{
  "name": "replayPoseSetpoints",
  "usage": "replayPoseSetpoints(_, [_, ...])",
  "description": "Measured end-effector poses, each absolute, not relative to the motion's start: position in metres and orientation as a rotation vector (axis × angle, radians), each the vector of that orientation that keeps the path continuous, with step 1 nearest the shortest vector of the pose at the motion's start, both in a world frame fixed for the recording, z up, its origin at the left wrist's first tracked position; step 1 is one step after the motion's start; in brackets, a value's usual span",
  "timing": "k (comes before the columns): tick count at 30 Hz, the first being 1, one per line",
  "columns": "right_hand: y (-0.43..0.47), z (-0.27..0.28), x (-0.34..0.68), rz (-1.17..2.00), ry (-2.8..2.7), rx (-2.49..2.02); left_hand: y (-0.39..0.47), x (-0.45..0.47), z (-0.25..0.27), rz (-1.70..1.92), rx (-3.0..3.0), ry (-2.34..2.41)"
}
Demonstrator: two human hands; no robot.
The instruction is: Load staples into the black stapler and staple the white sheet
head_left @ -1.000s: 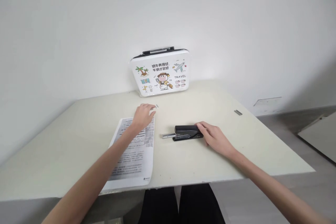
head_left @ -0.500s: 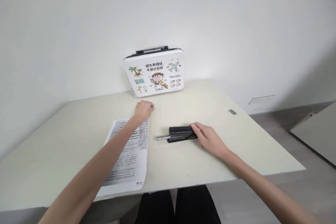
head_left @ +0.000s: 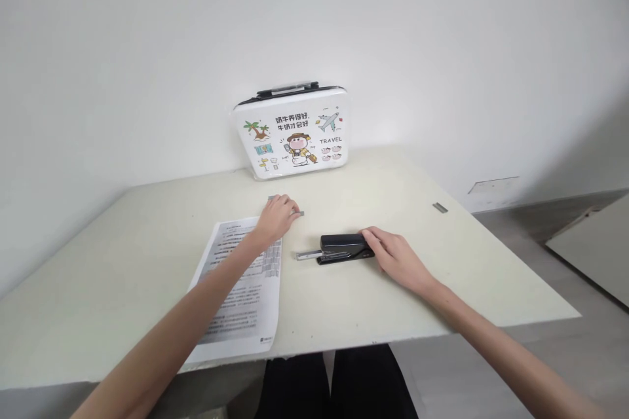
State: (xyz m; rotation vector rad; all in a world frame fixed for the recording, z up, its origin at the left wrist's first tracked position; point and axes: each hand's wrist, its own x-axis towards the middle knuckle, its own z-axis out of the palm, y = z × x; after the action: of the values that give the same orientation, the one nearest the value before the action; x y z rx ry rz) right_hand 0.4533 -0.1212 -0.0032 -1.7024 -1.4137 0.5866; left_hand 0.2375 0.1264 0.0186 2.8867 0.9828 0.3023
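My left hand [head_left: 278,217] is closed on a small grey strip of staples [head_left: 297,213], pinched at the fingertips just above the table. Behind that hand, another grey strip [head_left: 271,198] lies partly hidden. My right hand [head_left: 396,258] grips the rear end of a black stapler [head_left: 344,247], which rests on the table pointing left. From the stapler's front a metal staple tray [head_left: 308,255] sticks out. Under my left forearm lies a printed paper sheet [head_left: 246,314], its near edge at the table's front edge.
A white case [head_left: 295,131] with cartoon prints leans upright against the wall at the back. One more grey staple strip [head_left: 439,207] lies near the right edge of the pale table [head_left: 417,327].
My left hand has moved right and toward me, bringing the staple strip nearer the stapler. A strip behind it has come into view. My right hand keeps its hold on the stapler.
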Motion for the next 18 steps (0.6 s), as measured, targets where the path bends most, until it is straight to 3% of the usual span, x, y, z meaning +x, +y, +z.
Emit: replayPoseSetpoints(18, [-0.123,-0.004,0.455,0.561,-1.421,-1.716,0.047,0.186,0.05,0.426,1.994,0.947])
